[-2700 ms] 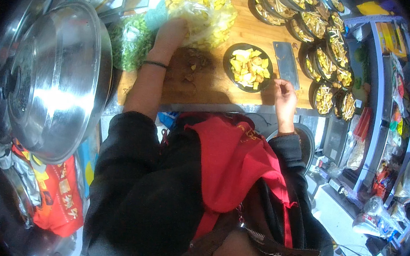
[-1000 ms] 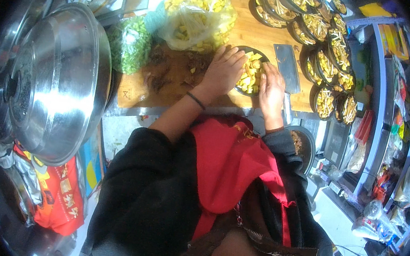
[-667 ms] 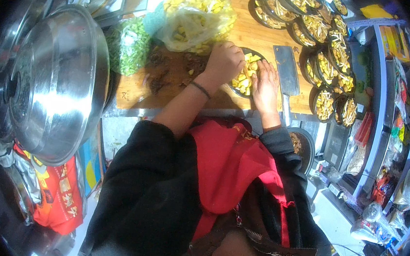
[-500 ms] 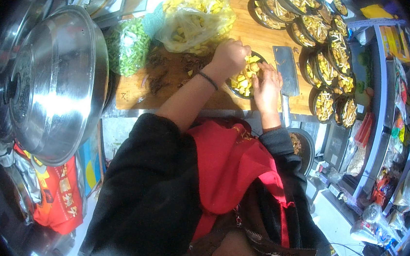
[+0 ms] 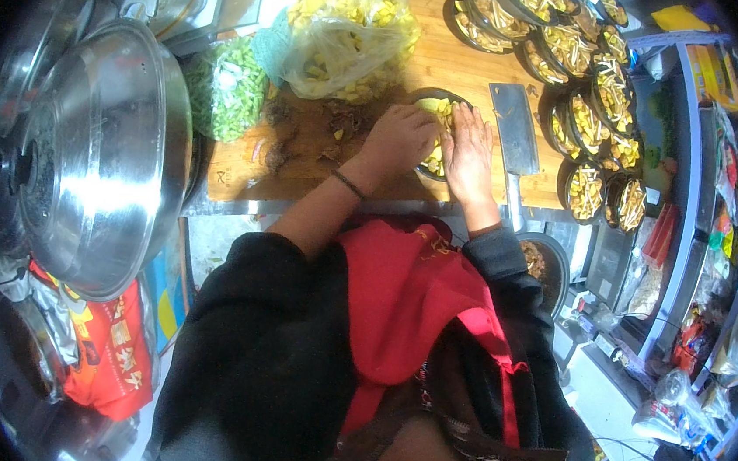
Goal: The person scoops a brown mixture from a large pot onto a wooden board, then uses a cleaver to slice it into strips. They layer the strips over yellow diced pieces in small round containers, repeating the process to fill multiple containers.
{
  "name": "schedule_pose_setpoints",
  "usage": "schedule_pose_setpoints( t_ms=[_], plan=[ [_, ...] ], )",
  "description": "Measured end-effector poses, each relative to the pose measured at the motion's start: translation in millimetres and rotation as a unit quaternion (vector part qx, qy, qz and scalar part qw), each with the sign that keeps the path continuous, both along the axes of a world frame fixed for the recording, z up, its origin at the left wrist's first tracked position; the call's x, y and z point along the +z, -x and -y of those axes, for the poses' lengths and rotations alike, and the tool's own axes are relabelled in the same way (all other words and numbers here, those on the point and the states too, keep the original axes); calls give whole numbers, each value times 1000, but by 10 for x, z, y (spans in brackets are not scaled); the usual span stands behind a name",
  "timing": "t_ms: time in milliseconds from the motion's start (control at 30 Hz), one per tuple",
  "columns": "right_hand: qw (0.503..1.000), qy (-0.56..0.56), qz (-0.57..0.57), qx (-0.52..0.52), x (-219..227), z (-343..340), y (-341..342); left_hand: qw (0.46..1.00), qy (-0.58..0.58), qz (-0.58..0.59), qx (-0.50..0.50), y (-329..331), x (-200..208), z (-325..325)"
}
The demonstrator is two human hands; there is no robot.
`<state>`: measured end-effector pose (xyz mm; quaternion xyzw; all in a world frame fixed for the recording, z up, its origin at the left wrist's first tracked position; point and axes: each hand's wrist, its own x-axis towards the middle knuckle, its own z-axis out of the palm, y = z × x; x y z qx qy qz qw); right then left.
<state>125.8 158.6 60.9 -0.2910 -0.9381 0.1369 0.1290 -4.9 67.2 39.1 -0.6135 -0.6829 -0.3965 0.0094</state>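
A round dark bowl (image 5: 438, 93) sits near the front of the wooden board, filled with yellow chunks (image 5: 442, 109) that look like cut potato. My left hand (image 5: 400, 138) covers the bowl's left side, its fingers loosely bent over the chunks; the fingertips are partly hidden. Along the right side my right hand (image 5: 470, 154) lies with fingers stretched out flat, touching the rim and the chunks. I see nothing held in either hand. Behind them stands a clear plastic bag (image 5: 350, 40) of similar yellow chunks.
A cleaver (image 5: 515, 131) lies right of the bowl. Several filled dark bowls (image 5: 588, 118) crowd the board's right side. Left are a bag of chopped green vegetables (image 5: 230, 88), dark scraps (image 5: 283, 126) on the wooden board (image 5: 238, 175), and a large metal lid (image 5: 99, 159).
My left hand has gone from a raised fist above the bowl to loosely bent fingers lower on its left side. My right hand has shifted slightly left, with its fingers straighter over the chunks.
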Motion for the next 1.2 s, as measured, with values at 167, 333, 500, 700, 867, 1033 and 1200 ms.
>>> schedule_pose_setpoints(
  t_ms=[167,333,500,700,867,1033,1200],
  plan=[
    [992,65,-108,-2,35,-61,-97,998,54,-21,-40,2,-62,31],
    [989,33,-136,-54,73,-142,-281,999,35,19,16,-20,-103,82],
    [1000,-28,11,1,-74,44,-304,992,113,-45,24,-75,-127,114],
    [1000,2,18,2,-29,110,-318,999,8,-16,48,-71,-63,236],
    [995,78,-67,3,108,129,-486,990,-55,104,78,278,-94,706],
    [959,204,-179,-79,-40,197,-671,964,45,176,195,610,-159,1494],
    [927,275,-197,-164,-162,229,-628,974,128,70,171,530,-261,1644]
  ],
)
